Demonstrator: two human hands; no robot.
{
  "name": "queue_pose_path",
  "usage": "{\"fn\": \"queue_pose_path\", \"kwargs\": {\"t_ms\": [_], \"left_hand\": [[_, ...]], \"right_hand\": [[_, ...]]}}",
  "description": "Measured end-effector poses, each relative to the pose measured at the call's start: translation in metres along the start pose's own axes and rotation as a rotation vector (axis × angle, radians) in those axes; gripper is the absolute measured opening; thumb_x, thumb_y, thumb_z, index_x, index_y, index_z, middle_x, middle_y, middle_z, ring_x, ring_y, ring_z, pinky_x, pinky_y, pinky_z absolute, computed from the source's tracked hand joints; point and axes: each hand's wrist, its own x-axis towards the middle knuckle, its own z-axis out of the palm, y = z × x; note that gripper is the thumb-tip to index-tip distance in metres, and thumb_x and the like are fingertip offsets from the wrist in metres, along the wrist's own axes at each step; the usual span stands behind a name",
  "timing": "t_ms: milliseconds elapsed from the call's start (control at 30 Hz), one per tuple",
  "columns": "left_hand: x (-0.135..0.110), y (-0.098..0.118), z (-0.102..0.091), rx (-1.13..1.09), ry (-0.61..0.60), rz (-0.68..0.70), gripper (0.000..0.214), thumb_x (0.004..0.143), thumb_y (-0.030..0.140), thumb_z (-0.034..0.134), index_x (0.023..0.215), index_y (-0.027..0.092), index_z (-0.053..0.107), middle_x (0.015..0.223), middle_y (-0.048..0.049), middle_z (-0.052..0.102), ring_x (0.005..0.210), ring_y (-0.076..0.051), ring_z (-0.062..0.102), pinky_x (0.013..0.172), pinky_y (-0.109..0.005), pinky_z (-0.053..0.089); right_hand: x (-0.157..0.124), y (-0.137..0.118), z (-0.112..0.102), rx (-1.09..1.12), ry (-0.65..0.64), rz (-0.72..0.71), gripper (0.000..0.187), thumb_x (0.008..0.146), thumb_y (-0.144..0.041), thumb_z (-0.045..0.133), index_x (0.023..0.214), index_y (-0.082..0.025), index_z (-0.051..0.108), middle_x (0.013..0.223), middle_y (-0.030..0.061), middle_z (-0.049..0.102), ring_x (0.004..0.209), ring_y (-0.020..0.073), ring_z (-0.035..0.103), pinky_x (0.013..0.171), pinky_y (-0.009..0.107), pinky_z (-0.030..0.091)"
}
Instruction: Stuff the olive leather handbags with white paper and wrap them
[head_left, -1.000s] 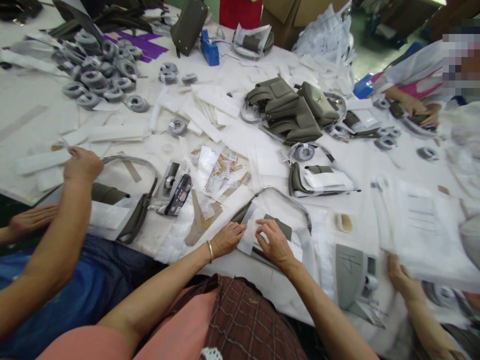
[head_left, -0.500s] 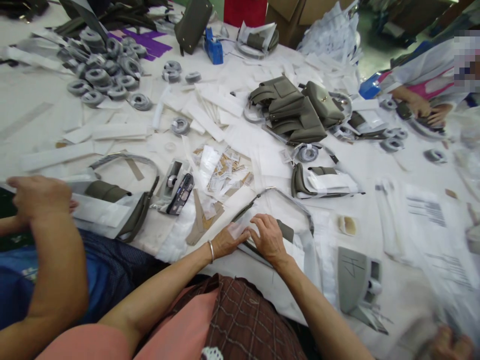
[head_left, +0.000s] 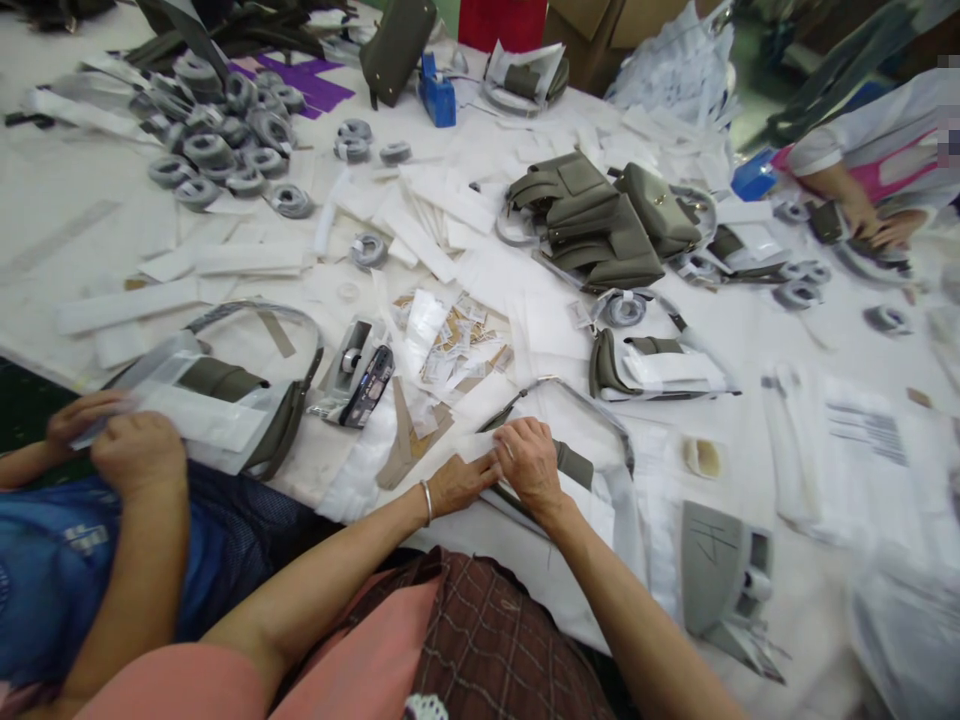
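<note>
An olive handbag (head_left: 574,464), partly covered in thin white wrapping (head_left: 598,512), lies at the table edge before me. Its covered strap (head_left: 596,402) arches away behind it. At the bag's left end, my left hand (head_left: 463,484) pinches the white wrapping, fingers pointing right. My right hand (head_left: 528,460) is bent over the same spot, thumb and fingers closed on the wrapping, close against the left fingertips. The hands hide the bag's left end and the exact fold between them.
Tape dispensers (head_left: 716,565) stand right and left, with a phone-like dark device (head_left: 369,388) by the left one. Beyond are paper tags (head_left: 461,340), olive bags (head_left: 592,225) and coiled grey straps (head_left: 210,155). A co-worker's hands (head_left: 142,440) handle another wrapped bag (head_left: 225,380) at left; another person works at right.
My right hand has closed in, its fingers now curled down onto the wrapping beside my left hand. The left co-worker's hands have moved on their bag's wrapping. The view has shifted slightly.
</note>
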Motion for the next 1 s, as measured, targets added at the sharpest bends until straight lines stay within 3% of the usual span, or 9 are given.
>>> {"fn": "queue_pose_path", "kwargs": {"t_ms": [167,333,500,667,767,900,1000], "left_hand": [[0.002,-0.007,-0.002,0.046,-0.063,0.077,0.037,0.086,0.011,0.054,0.122,0.018,0.050,0.116,-0.0125,0.062,0.106,-0.026,0.058,0.090,-0.041,0.049],[-0.004,-0.012,-0.002,0.001,-0.040,0.102,0.049,0.079,0.016,0.065,0.125,0.014,0.048,0.125,-0.0142,0.059,0.110,-0.027,0.057,0.095,-0.042,0.048],[-0.012,-0.004,0.003,0.034,0.019,0.060,0.049,0.083,0.009,0.057,0.130,0.015,0.044,0.133,-0.0142,0.055,0.119,-0.025,0.053,0.103,-0.045,0.045],[-0.016,0.005,-0.006,0.012,0.126,0.022,0.063,0.085,0.014,0.058,0.142,0.012,0.032,0.144,-0.0204,0.044,0.136,-0.028,0.040,0.109,-0.049,0.041],[-0.017,0.009,-0.017,-0.002,0.069,0.102,0.070,0.086,0.017,0.059,0.148,0.013,0.025,0.149,-0.0200,0.039,0.144,-0.029,0.029,0.114,-0.051,0.035],[-0.016,0.016,-0.024,-0.107,0.061,0.200,0.066,0.090,0.012,0.051,0.149,0.018,0.023,0.145,-0.0153,0.046,0.140,-0.024,0.037,0.115,-0.048,0.035],[-0.011,0.019,-0.030,-0.272,0.167,0.075,0.072,0.088,0.015,0.057,0.150,0.018,0.021,0.144,-0.0166,0.046,0.135,-0.025,0.043,0.110,-0.046,0.042]], "right_hand": [[-0.018,0.006,-0.009,0.127,0.052,-0.062,0.018,0.090,-0.011,0.049,0.095,-0.021,0.063,0.090,0.0052,0.068,0.092,0.0202,0.058,0.083,0.036,0.043],[-0.056,0.012,0.007,0.129,0.020,-0.122,0.019,0.093,-0.014,0.049,0.102,-0.022,0.064,0.094,0.0052,0.073,0.094,0.0188,0.065,0.090,0.037,0.050],[-0.084,0.009,0.015,0.125,0.006,-0.075,0.029,0.093,-0.014,0.049,0.118,-0.022,0.061,0.111,0.0079,0.072,0.110,0.0219,0.064,0.097,0.043,0.052],[-0.091,0.006,0.011,0.163,-0.049,-0.097,0.037,0.090,-0.017,0.053,0.127,-0.021,0.056,0.124,0.0107,0.067,0.123,0.0245,0.057,0.106,0.051,0.047],[-0.093,0.008,0.012,0.164,-0.057,-0.110,0.039,0.088,-0.017,0.055,0.127,-0.019,0.055,0.128,0.0121,0.064,0.126,0.0253,0.054,0.107,0.051,0.046],[-0.096,0.010,0.015,0.158,-0.039,-0.117,0.039,0.088,-0.017,0.055,0.127,-0.015,0.054,0.129,0.0136,0.063,0.127,0.0249,0.053,0.109,0.049,0.045],[-0.099,0.011,0.017,0.143,-0.060,-0.131,0.040,0.089,-0.018,0.055,0.129,-0.017,0.053,0.129,0.0123,0.063,0.128,0.0253,0.052,0.109,0.050,0.044]]}}
